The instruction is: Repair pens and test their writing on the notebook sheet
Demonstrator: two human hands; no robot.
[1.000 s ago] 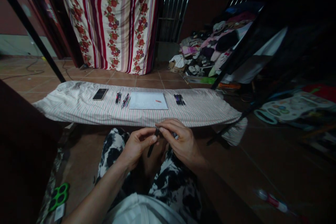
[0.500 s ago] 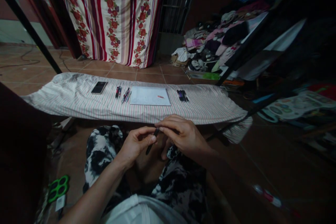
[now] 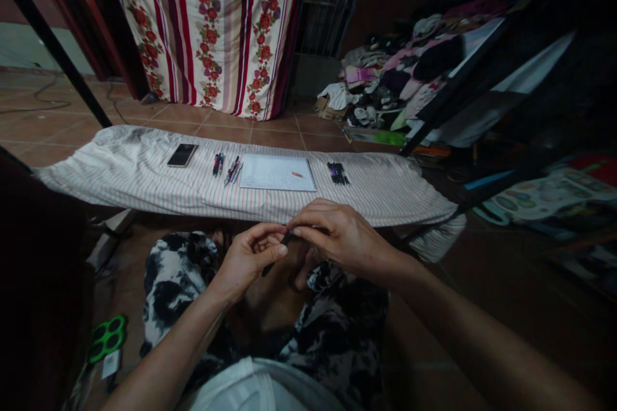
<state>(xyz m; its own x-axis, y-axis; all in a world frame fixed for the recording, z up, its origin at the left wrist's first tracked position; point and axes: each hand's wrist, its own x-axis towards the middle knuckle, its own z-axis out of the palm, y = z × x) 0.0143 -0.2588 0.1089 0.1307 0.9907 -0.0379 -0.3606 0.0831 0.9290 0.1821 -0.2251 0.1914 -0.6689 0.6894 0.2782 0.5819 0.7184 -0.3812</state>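
Observation:
A dark pen (image 3: 286, 238) slants between my two hands, over my lap and in front of the cloth's near edge. My left hand (image 3: 248, 257) pinches its barrel between thumb and fingers. At the upper end, the thumb and fingertips of my right hand (image 3: 335, 231) close on the pen and partly hide it. Beyond my hands lies a spiral notebook (image 3: 274, 170) with a small reddish piece (image 3: 297, 174) on its page. Several pens (image 3: 233, 171) lie left of the notebook, and a row of dark pens (image 3: 338, 173) lies right of it.
A striped cloth (image 3: 130, 173) covers the low surface ahead, with a phone (image 3: 182, 155) at its left. Dark poles (image 3: 58, 45) rise at both sides. Heaped clothes (image 3: 400, 70) stand behind at right. A green four-ring object (image 3: 107, 338) is on the floor at lower left.
Both hands stay on the pen and have risen slightly in view. The right forearm shows more fully, and the pen's lower end has tilted toward the left. The view has shifted a little.

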